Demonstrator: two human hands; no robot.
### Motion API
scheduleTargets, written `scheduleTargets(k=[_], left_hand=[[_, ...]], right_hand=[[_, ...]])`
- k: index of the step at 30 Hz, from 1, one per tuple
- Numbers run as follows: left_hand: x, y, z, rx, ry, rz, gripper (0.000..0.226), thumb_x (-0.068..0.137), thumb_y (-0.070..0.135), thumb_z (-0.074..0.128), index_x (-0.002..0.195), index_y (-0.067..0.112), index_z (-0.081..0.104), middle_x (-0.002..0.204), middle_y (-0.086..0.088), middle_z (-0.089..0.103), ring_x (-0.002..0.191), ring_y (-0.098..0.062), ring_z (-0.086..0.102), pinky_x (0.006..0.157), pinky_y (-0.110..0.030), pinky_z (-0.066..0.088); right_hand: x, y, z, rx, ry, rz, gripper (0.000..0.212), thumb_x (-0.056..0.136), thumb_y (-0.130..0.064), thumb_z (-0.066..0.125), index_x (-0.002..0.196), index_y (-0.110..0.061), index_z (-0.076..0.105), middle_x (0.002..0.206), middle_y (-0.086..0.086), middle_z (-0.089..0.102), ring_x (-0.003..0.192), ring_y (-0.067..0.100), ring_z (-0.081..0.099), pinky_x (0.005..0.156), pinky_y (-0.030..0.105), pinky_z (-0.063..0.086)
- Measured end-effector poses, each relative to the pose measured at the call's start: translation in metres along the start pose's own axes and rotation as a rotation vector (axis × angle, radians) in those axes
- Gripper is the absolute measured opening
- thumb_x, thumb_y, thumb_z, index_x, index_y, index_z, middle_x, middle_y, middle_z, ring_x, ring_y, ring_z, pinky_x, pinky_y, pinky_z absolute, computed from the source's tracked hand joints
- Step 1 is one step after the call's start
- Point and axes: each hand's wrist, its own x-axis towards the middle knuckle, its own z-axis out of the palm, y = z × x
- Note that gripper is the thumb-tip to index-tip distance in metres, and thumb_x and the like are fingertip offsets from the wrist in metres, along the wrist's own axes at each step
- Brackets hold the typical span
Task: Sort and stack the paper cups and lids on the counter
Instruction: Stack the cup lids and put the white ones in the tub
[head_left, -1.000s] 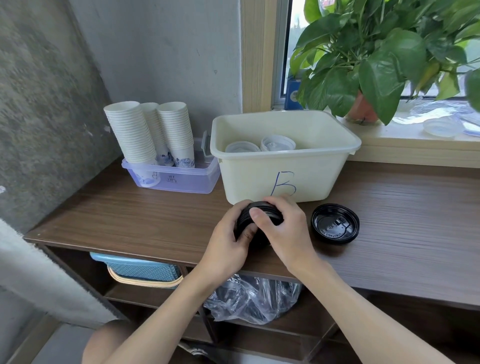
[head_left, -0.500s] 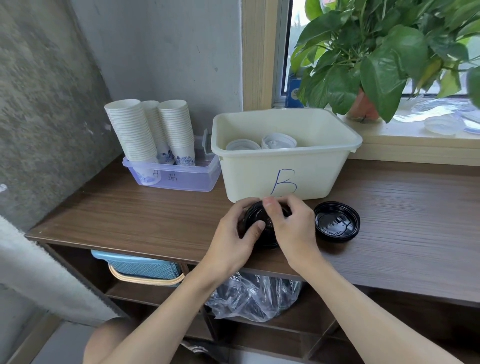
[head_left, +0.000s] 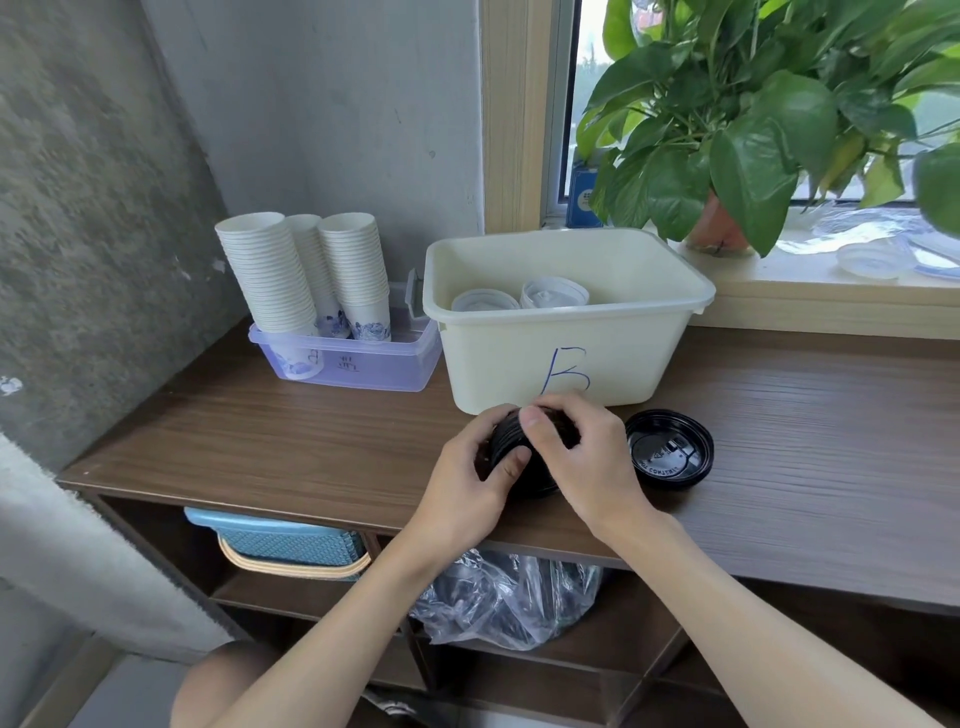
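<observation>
Both hands at the front edge of the brown wood-grain counter (head_left: 260, 441), just before the cream plastic bin marked with a blue "B" (head_left: 493, 364). Left hand (head_left: 462, 478) and right hand (head_left: 587, 457) are both curled round one stack of black round plastic lids (head_left: 506, 439): left fingers wrap the far side with the thumb pressed on the near face, right thumb lies over the top edge. The stack is tipped on its side, ribbed rims showing toward the left; cannot tell whether it touches the counter. A single black plastic lid (head_left: 670, 454) lies flat on the counter just right of the right hand, apart from it. Inside the bin, two low stacks of white plastic lids (head_left: 553, 293) sit side by side at the left end. Left of the bin and touching it, a translucent lilac plastic tray (head_left: 363, 369) holds three tall stacks of white paper cups (head_left: 265, 270), the lowest cups showing blue flower prints; the leftmost stack leans left. Green leafy plant in a terracotta pot (head_left: 722, 228) on the window sill behind the bin. Under the counter: a blue woven basket (head_left: 280, 535) and a crumpled clear plastic bag (head_left: 509, 592).
</observation>
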Motion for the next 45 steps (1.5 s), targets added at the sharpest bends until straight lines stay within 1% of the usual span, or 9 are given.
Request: scheduleTargets(k=[5, 13, 17, 20, 26, 32, 37, 42, 45], left_hand=[[-0.004, -0.003, 0.003, 0.009, 0.040, -0.034, 0.023, 0.095, 0.010, 0.068, 0.114, 0.022, 0.065, 0.104, 0.019, 0.070, 0.097, 0.013, 0.064, 0.084, -0.005, 0.043], [0.000, -0.004, 0.007, -0.039, 0.090, -0.084, 0.015, 0.096, 0.007, 0.067, 0.109, 0.014, 0.068, 0.098, 0.007, 0.074, 0.091, -0.001, 0.067, 0.081, -0.012, 0.048], [0.001, -0.002, 0.009, -0.064, 0.089, -0.093, 0.019, 0.096, 0.014, 0.067, 0.109, 0.027, 0.068, 0.097, 0.015, 0.075, 0.090, 0.002, 0.066, 0.078, -0.011, 0.048], [0.000, -0.002, 0.010, -0.072, 0.036, -0.104, 0.027, 0.094, 0.015, 0.070, 0.110, 0.036, 0.064, 0.102, 0.022, 0.074, 0.098, 0.004, 0.067, 0.085, -0.011, 0.047], [0.002, -0.003, 0.007, -0.039, 0.047, -0.031, 0.043, 0.093, 0.004, 0.069, 0.123, 0.034, 0.062, 0.115, 0.024, 0.071, 0.114, 0.006, 0.062, 0.098, -0.012, 0.044], [0.001, -0.004, 0.005, -0.071, 0.020, -0.040, 0.042, 0.091, 0.002, 0.069, 0.117, 0.035, 0.068, 0.109, 0.020, 0.075, 0.107, 0.001, 0.067, 0.091, -0.012, 0.047], [0.001, -0.001, 0.005, -0.103, 0.005, -0.044, 0.039, 0.091, -0.002, 0.069, 0.116, 0.028, 0.070, 0.106, 0.018, 0.076, 0.101, 0.003, 0.068, 0.085, -0.008, 0.046], [0.003, -0.001, 0.007, -0.120, 0.002, -0.058, 0.036, 0.092, 0.000, 0.069, 0.114, 0.029, 0.069, 0.104, 0.012, 0.077, 0.101, 0.000, 0.069, 0.084, -0.009, 0.047], [0.005, 0.000, 0.010, -0.128, -0.008, -0.095, 0.034, 0.093, 0.003, 0.068, 0.115, 0.028, 0.067, 0.109, 0.011, 0.075, 0.104, 0.001, 0.068, 0.088, -0.011, 0.047]], right_hand=[[-0.001, 0.004, 0.007, -0.079, 0.091, 0.013, 0.047, 0.078, -0.063, 0.051, 0.074, -0.018, 0.063, 0.071, -0.012, 0.064, 0.073, 0.005, 0.059, 0.066, 0.021, 0.045], [0.005, 0.008, 0.010, -0.086, 0.072, 0.010, 0.046, 0.079, -0.066, 0.044, 0.062, -0.023, 0.048, 0.055, -0.012, 0.051, 0.059, -0.001, 0.051, 0.055, 0.010, 0.034], [0.006, 0.007, 0.008, -0.029, 0.109, 0.063, 0.053, 0.080, -0.068, 0.039, 0.064, -0.021, 0.054, 0.055, -0.011, 0.054, 0.057, 0.002, 0.050, 0.057, 0.014, 0.035], [0.005, 0.006, 0.006, 0.058, 0.168, 0.081, 0.041, 0.085, -0.062, 0.038, 0.063, -0.030, 0.050, 0.054, -0.019, 0.054, 0.058, -0.002, 0.049, 0.058, 0.012, 0.035], [0.004, 0.002, 0.007, 0.102, 0.043, 0.053, 0.029, 0.084, -0.045, 0.056, 0.096, -0.021, 0.068, 0.090, -0.011, 0.069, 0.088, -0.004, 0.061, 0.080, 0.010, 0.043], [0.006, 0.004, 0.007, 0.093, 0.025, 0.118, 0.028, 0.087, -0.039, 0.066, 0.079, -0.012, 0.069, 0.075, -0.005, 0.070, 0.074, 0.003, 0.062, 0.069, 0.018, 0.046], [0.006, 0.006, 0.008, 0.063, 0.047, 0.129, 0.048, 0.079, -0.059, 0.058, 0.078, -0.012, 0.068, 0.072, -0.005, 0.068, 0.070, 0.008, 0.060, 0.064, 0.018, 0.044], [0.007, 0.006, 0.006, 0.056, 0.028, 0.154, 0.038, 0.089, -0.048, 0.059, 0.069, -0.016, 0.061, 0.059, -0.007, 0.059, 0.058, 0.006, 0.051, 0.056, 0.014, 0.036], [0.008, 0.002, -0.001, 0.039, -0.043, 0.158, 0.035, 0.092, -0.047, 0.056, 0.073, -0.018, 0.062, 0.065, -0.010, 0.060, 0.064, 0.001, 0.053, 0.062, 0.014, 0.038]])
